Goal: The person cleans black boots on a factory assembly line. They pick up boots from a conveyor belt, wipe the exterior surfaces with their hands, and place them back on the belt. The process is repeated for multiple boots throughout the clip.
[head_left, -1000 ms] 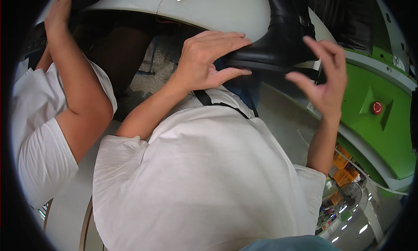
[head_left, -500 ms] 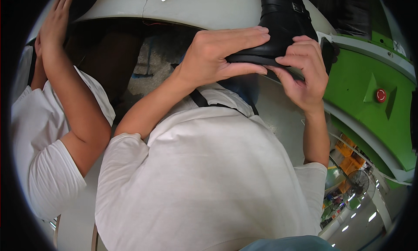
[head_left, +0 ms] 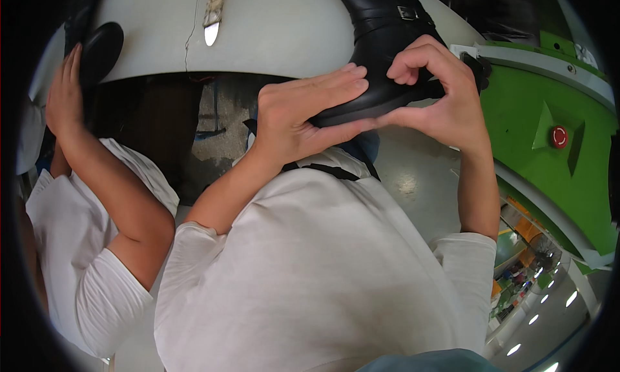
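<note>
Boot (head_left: 378,55) has shifted left and lower in view since the last frame; right hand (head_left: 445,97) now sits with its fingers higher, over the boot's side, no longer bunched at the sole edge.

Nearest: white shirt (head_left: 329,262), forearms coming up either side of it. Left hand (head_left: 284,110) clamped on the toe, fingers laid flat along the top, thumb straight underneath. Right hand bent into a C, wrist upright, fingers curled; cannot tell whether those fingertips bear on the leather. Thumb tips meet, or nearly, under the sole (head_left: 355,115).

Toe points left and sits past the near edge of the white table (head_left: 271,36); probably held there so thumbs can get beneath while fingers steady it from above. Buckled shaft leans away over the tabletop.

Further off: bladed tool (head_left: 214,13) lying on the table, left of the boot. Far left, co-worker's hand (head_left: 66,91) against dark footwear (head_left: 103,51). To the right, green machine (head_left: 529,107) with red button (head_left: 558,137).
</note>
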